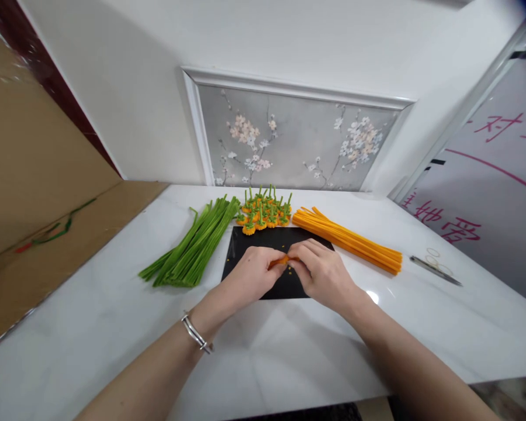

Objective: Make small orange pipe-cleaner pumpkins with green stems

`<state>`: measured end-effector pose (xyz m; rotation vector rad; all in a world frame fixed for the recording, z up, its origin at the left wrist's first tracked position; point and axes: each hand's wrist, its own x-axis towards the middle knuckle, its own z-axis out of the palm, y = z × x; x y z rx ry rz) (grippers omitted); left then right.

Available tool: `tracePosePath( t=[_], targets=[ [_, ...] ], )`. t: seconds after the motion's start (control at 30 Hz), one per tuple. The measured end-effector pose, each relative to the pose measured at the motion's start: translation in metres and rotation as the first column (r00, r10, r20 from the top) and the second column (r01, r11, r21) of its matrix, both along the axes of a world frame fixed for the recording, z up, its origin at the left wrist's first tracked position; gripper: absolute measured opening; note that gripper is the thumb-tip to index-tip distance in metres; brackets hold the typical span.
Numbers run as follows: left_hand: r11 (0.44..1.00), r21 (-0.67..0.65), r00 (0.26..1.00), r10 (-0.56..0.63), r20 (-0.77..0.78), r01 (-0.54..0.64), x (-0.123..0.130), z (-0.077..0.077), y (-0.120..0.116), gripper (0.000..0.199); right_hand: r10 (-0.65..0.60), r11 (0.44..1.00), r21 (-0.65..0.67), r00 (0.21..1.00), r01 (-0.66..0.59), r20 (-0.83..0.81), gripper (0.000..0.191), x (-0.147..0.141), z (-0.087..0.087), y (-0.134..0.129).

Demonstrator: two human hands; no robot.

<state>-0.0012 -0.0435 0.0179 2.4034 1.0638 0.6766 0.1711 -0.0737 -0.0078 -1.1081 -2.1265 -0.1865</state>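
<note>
Over a black mat (269, 237), my left hand (255, 270) and my right hand (322, 272) meet, fingertips pinched on a short orange pipe cleaner (283, 260). The fingers cover most of it, so its full shape is hidden. Tiny orange bits lie scattered on the mat beneath. Just behind the mat stand several small orange pipe-cleaner pieces with green stems (265, 213), stems pointing up. A bundle of green pipe cleaners (195, 248) lies to the left of my hands. To the right is a bundle of orange pipe cleaners (350, 241).
Everything rests on a white marbled tabletop (135, 327). A slim metal tool (436, 271) and thin rubber bands (432, 252) lie at the right. Cardboard (70, 251) borders the left side. A framed floral panel (289, 137) is on the wall behind; a whiteboard (486, 175) leans right.
</note>
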Motion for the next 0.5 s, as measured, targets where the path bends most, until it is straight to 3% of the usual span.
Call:
tracePosePath(
  t=[0.33,0.5],
  targets=[
    [0.991,-0.130,0.997,0.029,0.077,-0.019,-0.0011,-0.0016,0.0022,0.024,-0.089,0.992,0.096,0.994,0.082,0.068,0.018,-0.0102,-0.0017,-0.0033],
    [0.976,-0.219,0.985,0.029,0.170,0.009,-0.0006,-0.0014,0.0024,0.020,-0.008,0.998,0.056,1.000,0.008,0.011,0.017,-0.0024,-0.0015,0.0011]
  ],
)
